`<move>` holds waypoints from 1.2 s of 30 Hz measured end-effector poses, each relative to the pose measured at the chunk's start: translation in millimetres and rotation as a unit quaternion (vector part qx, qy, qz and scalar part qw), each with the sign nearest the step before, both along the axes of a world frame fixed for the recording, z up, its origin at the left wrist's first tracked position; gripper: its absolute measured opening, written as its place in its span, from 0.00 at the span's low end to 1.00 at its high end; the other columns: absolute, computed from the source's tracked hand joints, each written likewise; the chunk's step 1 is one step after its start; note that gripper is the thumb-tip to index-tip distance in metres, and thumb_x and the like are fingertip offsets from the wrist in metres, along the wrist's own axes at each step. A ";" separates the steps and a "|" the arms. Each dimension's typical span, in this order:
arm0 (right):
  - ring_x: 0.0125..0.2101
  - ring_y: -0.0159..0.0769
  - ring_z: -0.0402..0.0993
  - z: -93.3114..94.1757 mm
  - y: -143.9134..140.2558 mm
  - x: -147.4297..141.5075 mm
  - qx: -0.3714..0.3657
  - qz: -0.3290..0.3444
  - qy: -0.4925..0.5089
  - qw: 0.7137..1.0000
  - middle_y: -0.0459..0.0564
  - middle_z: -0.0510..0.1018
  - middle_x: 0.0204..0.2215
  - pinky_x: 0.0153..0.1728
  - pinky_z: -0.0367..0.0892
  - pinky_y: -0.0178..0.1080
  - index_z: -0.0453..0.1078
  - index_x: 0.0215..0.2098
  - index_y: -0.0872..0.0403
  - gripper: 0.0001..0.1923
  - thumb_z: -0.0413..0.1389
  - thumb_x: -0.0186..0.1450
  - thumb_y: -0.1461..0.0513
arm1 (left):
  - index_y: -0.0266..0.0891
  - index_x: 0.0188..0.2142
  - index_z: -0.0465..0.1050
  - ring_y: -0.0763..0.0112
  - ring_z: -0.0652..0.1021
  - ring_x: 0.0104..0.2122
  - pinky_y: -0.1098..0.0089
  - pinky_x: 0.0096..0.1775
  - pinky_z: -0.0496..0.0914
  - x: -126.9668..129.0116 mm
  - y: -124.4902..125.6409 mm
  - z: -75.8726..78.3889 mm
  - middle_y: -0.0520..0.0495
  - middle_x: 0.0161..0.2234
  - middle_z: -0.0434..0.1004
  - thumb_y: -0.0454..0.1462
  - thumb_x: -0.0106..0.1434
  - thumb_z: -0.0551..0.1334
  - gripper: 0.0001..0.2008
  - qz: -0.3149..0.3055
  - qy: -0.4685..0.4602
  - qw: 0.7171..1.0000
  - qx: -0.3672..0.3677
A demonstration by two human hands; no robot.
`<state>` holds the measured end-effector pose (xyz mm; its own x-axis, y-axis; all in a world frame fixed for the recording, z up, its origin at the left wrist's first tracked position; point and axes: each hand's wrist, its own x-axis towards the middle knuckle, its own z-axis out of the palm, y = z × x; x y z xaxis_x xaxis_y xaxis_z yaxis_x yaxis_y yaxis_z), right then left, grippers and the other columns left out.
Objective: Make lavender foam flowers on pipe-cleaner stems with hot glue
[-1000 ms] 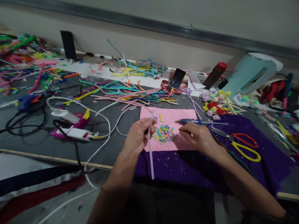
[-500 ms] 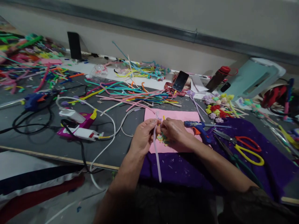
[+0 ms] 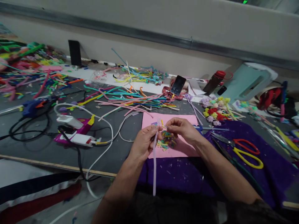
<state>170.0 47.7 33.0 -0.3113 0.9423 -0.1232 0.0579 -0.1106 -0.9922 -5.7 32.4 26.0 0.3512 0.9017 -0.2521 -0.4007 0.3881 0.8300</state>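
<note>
A long lilac pipe cleaner [image 3: 154,169] hangs down from my left hand [image 3: 145,140], whose thumb and fingers are pinched around its upper part. My right hand [image 3: 183,129] is just to the right, its thumb and forefinger pressed together. Whatever sits between those fingertips is too small to make out. Beneath both hands lies a pink sheet [image 3: 187,151]. Short cut pipe cleaner pieces [image 3: 166,143], mostly yellow and green, are heaped on it. A small yellow piece [image 3: 163,122] shows between the two hands.
Red-and-yellow-handled scissors [image 3: 247,152] rest on a purple cloth [image 3: 224,165] at right. A blue glue gun [image 3: 199,127] lies beside the sheet. Loose pipe cleaners [image 3: 135,96], a phone [image 3: 178,84] and fuzzy flowers [image 3: 213,109] are farther back. Cables surround a magenta power strip [image 3: 85,126] at left.
My right hand has drawn back to the right, away from my left hand, uncovering more of the cut pieces. My left hand still grips the lilac pipe cleaner, which hangs straighter. The view has shifted slightly.
</note>
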 end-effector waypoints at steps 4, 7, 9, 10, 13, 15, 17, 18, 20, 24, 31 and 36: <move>0.20 0.25 0.64 -4.5 3.1 9.1 0.021 0.006 -0.002 1.000 0.43 0.71 0.25 0.23 0.60 0.31 0.69 0.35 0.56 0.11 0.58 0.54 0.61 | 0.34 0.32 0.70 0.87 0.56 0.09 0.81 0.11 0.47 0.1 0.4 0.4 0.55 0.17 0.69 0.40 0.53 0.61 0.11 0.003 -0.011 1.000 -0.008; 0.23 0.27 0.66 -9.9 6.8 15.6 0.098 -0.016 -0.107 0.989 0.44 0.72 0.25 0.25 0.61 0.32 0.70 0.32 0.57 0.07 0.57 0.54 0.62 | 0.34 0.31 0.71 0.87 0.57 0.09 0.81 0.11 0.48 -0.7 0.8 1.2 0.55 0.17 0.69 0.39 0.53 0.61 0.09 0.023 -0.018 1.000 -0.008; 0.25 0.29 0.67 -13.6 7.2 17.1 0.142 -0.014 -0.200 0.969 0.45 0.73 0.24 0.27 0.61 0.32 0.72 0.30 0.57 0.05 0.56 0.56 0.63 | 0.34 0.31 0.71 0.87 0.58 0.09 0.81 0.11 0.48 -1.3 1.0 1.5 0.55 0.17 0.69 0.39 0.54 0.61 0.09 0.031 -0.019 0.999 -0.006; 0.26 0.30 0.68 -15.3 6.5 16.6 0.165 -0.014 -0.244 0.956 0.46 0.73 0.24 0.28 0.61 0.33 0.72 0.30 0.57 0.05 0.55 0.57 0.63 | 0.34 0.30 0.71 0.87 0.58 0.10 0.81 0.11 0.48 -1.4 1.1 1.5 0.55 0.17 0.69 0.39 0.54 0.61 0.09 0.033 -0.019 0.999 -0.005; 0.31 0.33 0.69 -19.1 1.6 11.1 0.247 -0.034 -0.343 0.906 0.49 0.74 0.31 0.31 0.60 0.33 0.74 0.35 0.55 0.08 0.53 0.59 0.64 | 0.35 0.30 0.71 0.86 0.59 0.10 0.81 0.11 0.48 -1.6 1.1 1.3 0.55 0.17 0.69 0.39 0.54 0.61 0.09 0.036 -0.020 0.999 -0.001; 0.32 0.32 0.69 -19.3 -2.6 6.9 0.277 -0.014 -0.393 0.877 0.50 0.73 0.33 0.31 0.59 0.33 0.73 0.37 0.54 0.09 0.53 0.60 0.64 | 0.35 0.30 0.71 0.86 0.58 0.10 0.81 0.11 0.49 -1.6 1.1 0.9 0.55 0.17 0.69 0.40 0.53 0.61 0.09 0.034 -0.019 0.999 0.004; 0.29 0.31 0.69 -17.1 -6.5 5.0 0.267 0.039 -0.452 0.850 0.49 0.74 0.32 0.29 0.57 0.32 0.74 0.35 0.53 0.09 0.52 0.60 0.64 | 0.35 0.31 0.72 0.86 0.58 0.10 0.81 0.11 0.49 -1.7 0.9 0.5 0.55 0.17 0.69 0.41 0.53 0.61 0.10 0.031 -0.016 0.999 0.011; 0.28 0.31 0.68 -15.4 -8.3 5.5 0.257 0.059 -0.485 0.834 0.49 0.74 0.31 0.28 0.56 0.32 0.74 0.33 0.53 0.08 0.52 0.59 0.64 | 0.34 0.31 0.72 0.87 0.58 0.10 0.81 0.11 0.49 -1.7 0.8 0.3 0.55 0.17 0.69 0.41 0.53 0.61 0.11 0.030 -0.016 0.999 0.013; 0.27 0.31 0.68 -11.4 -11.8 9.0 0.243 0.072 -0.538 0.804 0.48 0.74 0.30 0.27 0.54 0.33 0.74 0.32 0.52 0.09 0.52 0.58 0.65 | 0.35 0.32 0.72 0.87 0.58 0.10 0.81 0.11 0.49 -1.8 0.5 0.1 0.55 0.17 0.69 0.41 0.54 0.61 0.11 0.027 -0.018 0.999 0.015; 0.28 0.31 0.68 -4.9 -18.8 21.4 0.240 0.071 -0.565 0.787 0.47 0.74 0.28 0.27 0.53 0.32 0.74 0.28 0.52 0.09 0.51 0.58 0.66 | 0.35 0.31 0.72 0.87 0.58 0.10 0.81 0.11 0.49 -1.8 -0.1 0.4 0.55 0.18 0.70 0.41 0.54 0.61 0.10 0.021 -0.026 0.999 0.016; 0.29 0.31 0.69 -4.9 -23.4 21.5 0.277 0.047 -0.513 0.811 0.49 0.74 0.31 0.29 0.56 0.32 0.73 0.34 0.53 0.10 0.50 0.60 0.65 | 0.34 0.31 0.72 0.87 0.58 0.09 0.81 0.11 0.49 -1.0 -0.8 -0.1 0.54 0.17 0.70 0.40 0.55 0.60 0.10 0.013 -0.025 0.999 0.022; 0.28 0.31 0.68 -6.8 -18.7 -0.6 0.313 0.122 -0.515 0.789 0.49 0.72 0.33 0.27 0.54 0.33 0.71 0.40 0.50 0.12 0.52 0.59 0.66 | 0.35 0.32 0.72 0.87 0.59 0.09 0.81 0.11 0.50 -1.1 -0.9 -0.5 0.55 0.17 0.70 0.41 0.56 0.60 0.10 0.014 -0.013 0.999 0.027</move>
<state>169.4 29.1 26.2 -0.5309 0.8466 0.0368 0.8127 0.5209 -0.2612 -6.7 31.5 25.5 0.3320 0.9231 -0.1939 -0.4318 0.3315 0.8388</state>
